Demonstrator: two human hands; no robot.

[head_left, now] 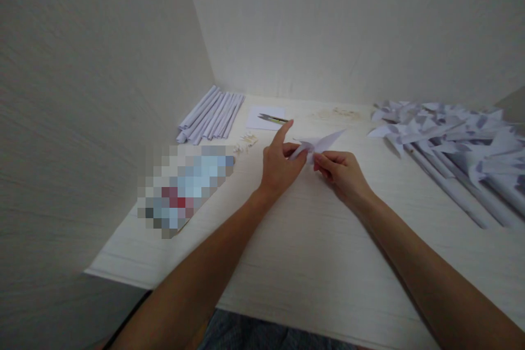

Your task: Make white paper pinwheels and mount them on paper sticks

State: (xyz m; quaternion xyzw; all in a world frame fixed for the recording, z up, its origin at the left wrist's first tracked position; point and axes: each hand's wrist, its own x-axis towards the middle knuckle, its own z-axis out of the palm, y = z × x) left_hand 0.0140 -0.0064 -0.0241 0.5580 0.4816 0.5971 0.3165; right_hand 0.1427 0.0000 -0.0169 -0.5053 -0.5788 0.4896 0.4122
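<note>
A folded piece of white paper (318, 145) is held just above the pale wooden table (311, 246), near its middle. My left hand (281, 164) pinches its left end with thumb and middle fingers, the index finger stretched out. My right hand (342, 175) pinches the paper's lower right part with its fingertips. One pointed flap of the paper sticks up to the right.
Several rolled white paper tubes (211, 115) lie at the back left. Small snips (273, 118) rest on a white sheet (266, 117). Small pale bits (246, 142) lie beside it. A heap of paper pinwheels on tubes (455, 147) fills the right. A blurred patch (184, 186) sits left. Walls enclose back and left.
</note>
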